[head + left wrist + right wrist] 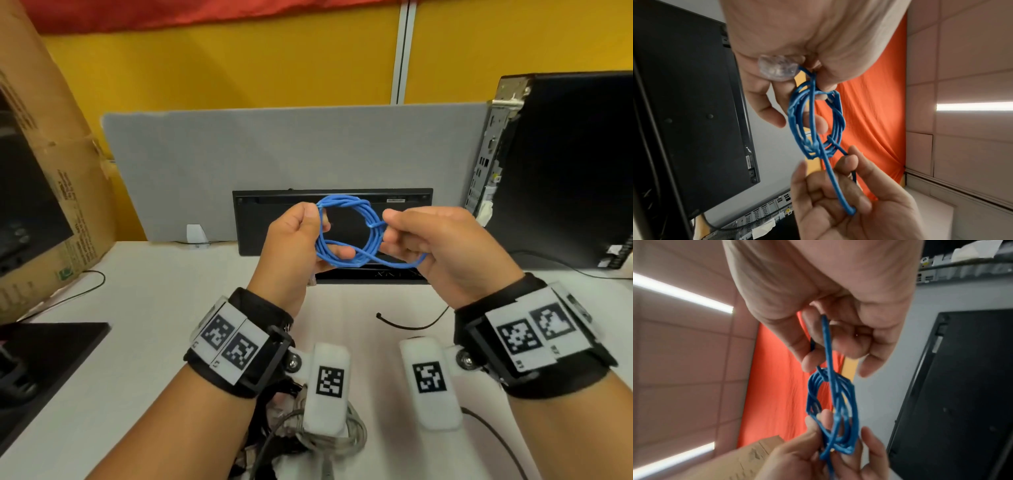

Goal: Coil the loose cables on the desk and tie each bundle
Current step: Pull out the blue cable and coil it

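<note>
Pinching the blue cable [346,236] coil's left rim, the left hand [294,240] steadies it; the right hand [442,246] grips a loose loop trailing rightward.

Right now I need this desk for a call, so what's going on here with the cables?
A person is bundling a blue cable in mid-air above the desk. The left hand grips the coil; the right hand pinches a loop of the same cable, apparently wrapping it round the coil. A black tie lies unused on the desk, and a grey coil sits by the wrists.
</note>
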